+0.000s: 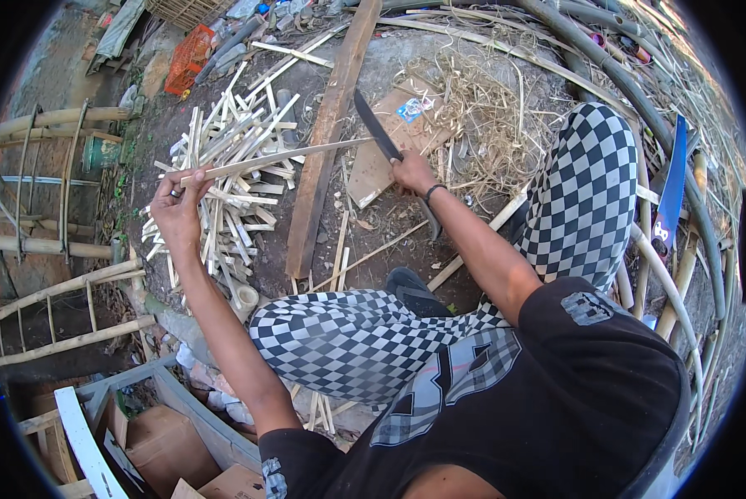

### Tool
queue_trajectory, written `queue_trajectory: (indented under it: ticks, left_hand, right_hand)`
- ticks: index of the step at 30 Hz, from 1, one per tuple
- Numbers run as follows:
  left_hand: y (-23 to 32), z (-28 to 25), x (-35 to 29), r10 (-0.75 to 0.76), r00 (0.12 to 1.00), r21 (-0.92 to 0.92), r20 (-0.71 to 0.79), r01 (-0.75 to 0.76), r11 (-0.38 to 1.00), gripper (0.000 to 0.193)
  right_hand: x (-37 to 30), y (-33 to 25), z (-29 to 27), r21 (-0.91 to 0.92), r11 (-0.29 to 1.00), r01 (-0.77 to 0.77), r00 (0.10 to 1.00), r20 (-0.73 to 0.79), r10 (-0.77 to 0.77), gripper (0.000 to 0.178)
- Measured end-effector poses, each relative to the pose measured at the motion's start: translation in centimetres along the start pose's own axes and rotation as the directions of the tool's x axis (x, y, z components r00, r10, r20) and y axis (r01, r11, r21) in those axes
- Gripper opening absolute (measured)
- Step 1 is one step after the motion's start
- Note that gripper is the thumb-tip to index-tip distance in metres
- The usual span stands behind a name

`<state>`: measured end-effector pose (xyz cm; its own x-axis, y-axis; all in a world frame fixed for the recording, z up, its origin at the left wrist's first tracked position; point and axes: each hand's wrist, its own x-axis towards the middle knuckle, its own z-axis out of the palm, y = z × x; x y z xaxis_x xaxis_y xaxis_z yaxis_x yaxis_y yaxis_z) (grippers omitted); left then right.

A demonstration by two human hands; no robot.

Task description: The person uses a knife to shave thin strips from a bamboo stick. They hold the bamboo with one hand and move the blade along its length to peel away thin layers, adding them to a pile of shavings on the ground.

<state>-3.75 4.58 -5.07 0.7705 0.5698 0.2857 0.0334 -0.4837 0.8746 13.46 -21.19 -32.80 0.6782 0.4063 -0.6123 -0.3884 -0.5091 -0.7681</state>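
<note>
My left hand, with a ring on one finger, pinches one end of a long, thin bamboo strip. The strip runs rightward, and its far end meets or crosses the blade of a machete. Around the machete's dark handle my right hand is closed, a black band at its wrist. The blade points away from me and slightly left. Beneath the strip lie a heap of split bamboo pieces and a long wooden plank. Flattened cardboard is on the ground under my right hand.
Curly bamboo shavings pile up beyond my right hand. A blue-bladed saw and long bamboo poles lie at the right. An orange crate stands far left; cardboard boxes sit near left. My checkered trouser legs flank the work.
</note>
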Motion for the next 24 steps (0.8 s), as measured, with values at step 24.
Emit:
queue_trajectory:
  ticks: [24]
  left_hand:
    - [1.4, 0.9, -0.7, 0.082, 0.988, 0.028, 0.132, -0.086, 0.996, 0.007]
  right_hand:
    - [-4.5, -2.7, 3.8, -0.523, 0.703, 0.482, 0.795, -0.075, -0.602, 0.022]
